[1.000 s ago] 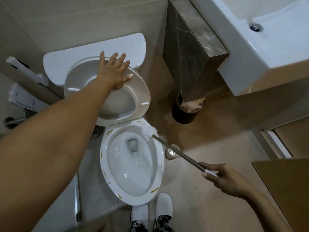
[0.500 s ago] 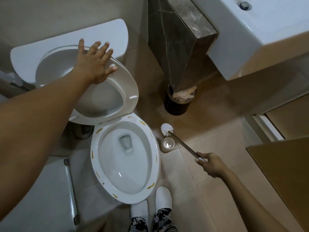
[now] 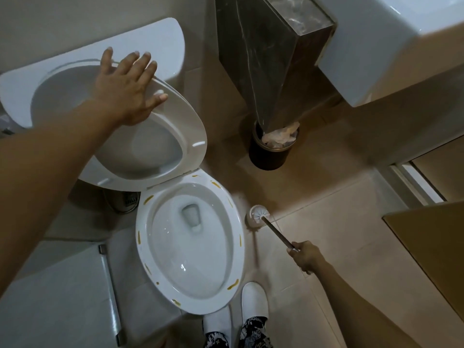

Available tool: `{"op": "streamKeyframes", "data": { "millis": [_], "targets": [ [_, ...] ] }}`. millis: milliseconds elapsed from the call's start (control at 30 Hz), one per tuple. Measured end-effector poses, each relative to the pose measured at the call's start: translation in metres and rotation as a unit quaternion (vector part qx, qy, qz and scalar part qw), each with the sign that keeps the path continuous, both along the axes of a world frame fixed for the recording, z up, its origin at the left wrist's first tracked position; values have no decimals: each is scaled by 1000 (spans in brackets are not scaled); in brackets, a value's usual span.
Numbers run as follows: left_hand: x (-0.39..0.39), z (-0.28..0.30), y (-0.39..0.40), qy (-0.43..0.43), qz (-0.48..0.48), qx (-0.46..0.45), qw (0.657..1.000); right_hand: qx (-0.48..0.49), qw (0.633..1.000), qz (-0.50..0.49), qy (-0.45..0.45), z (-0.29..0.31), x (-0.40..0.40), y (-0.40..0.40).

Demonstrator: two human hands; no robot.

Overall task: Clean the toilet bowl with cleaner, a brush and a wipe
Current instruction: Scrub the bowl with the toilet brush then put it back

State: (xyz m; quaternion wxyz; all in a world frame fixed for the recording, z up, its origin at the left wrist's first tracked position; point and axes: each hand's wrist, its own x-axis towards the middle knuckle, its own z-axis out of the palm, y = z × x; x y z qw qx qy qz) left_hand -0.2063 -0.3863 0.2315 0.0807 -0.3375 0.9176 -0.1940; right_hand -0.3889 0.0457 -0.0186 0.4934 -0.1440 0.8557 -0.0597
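Observation:
The white toilet bowl (image 3: 148, 249) is open, with yellow-brown streaks around its rim and water at the bottom. The raised seat and lid (image 3: 190, 126) lean towards the cistern (image 3: 155, 38). My left hand (image 3: 125, 91) rests flat on the seat's upper edge with fingers spread. My right hand (image 3: 307, 256) grips the end of the toilet brush handle (image 3: 277, 233). The white brush head (image 3: 259, 214) sits in its round white holder (image 3: 251, 221) on the floor, right of the bowl.
A black waste bin (image 3: 271, 156) with crumpled paper stands behind the holder, under a dark marble column (image 3: 266, 59). A white basin (image 3: 391, 54) is at the upper right. A wooden door edge (image 3: 431, 249) is on the right. My white slippers (image 3: 253, 302) stand before the bowl.
My right hand has carried the brush from over the bowl's rim rightwards and down into its holder on the floor. My left hand has stayed on the raised seat.

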Motion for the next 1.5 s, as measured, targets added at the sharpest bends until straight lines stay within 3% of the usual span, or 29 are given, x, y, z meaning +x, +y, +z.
{"op": "streamKeyframes", "data": {
  "millis": [233, 467, 1000, 1500],
  "targets": [
    [0, -1, 1, -4, 3, -6, 1000, -26, 999, -38, 28, -19, -3, -10],
    [-2, 1, 2, -6, 13, 5, 1000, -67, 985, -40, 155, -21, -11, -49],
    [-5, 0, 2, -16, 33, 11, 999, -159, 945, 175, 225, 1, 11, -125],
    [-7, 1, 2, -18, 42, 20, 999, -159, 925, 236, 250, 12, 24, -114]
  ]
}}
